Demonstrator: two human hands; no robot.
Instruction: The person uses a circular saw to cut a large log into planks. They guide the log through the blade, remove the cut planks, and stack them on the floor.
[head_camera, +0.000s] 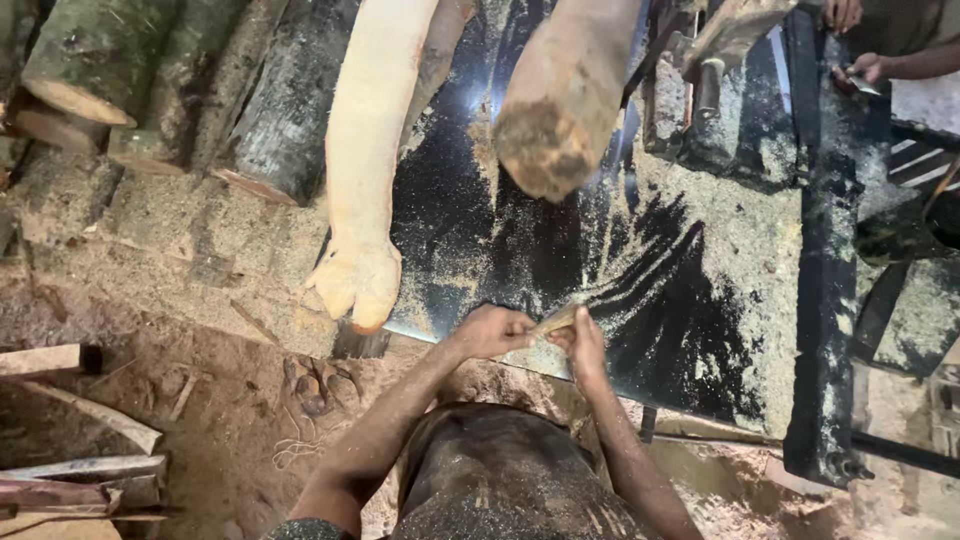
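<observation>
Sawdust-strewn black metal tabletop (700, 300) | thin pale wood sliver (556, 320) lies at near edge, long axis slanting up-right | left hand (492, 330) grip pinches lower-left end | right hand (585, 343) grip pinches beneath | both equally near.

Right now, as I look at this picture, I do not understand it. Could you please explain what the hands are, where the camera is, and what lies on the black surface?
The camera sits on a person's head and looks down. Both bare hands are that person's own: the left hand and right hand together hold a small pale wood sliver. They work over a black metal table dusted with sawdust. A peeled pale log and a brown log lie on it. Another person's hands show at top right.
</observation>
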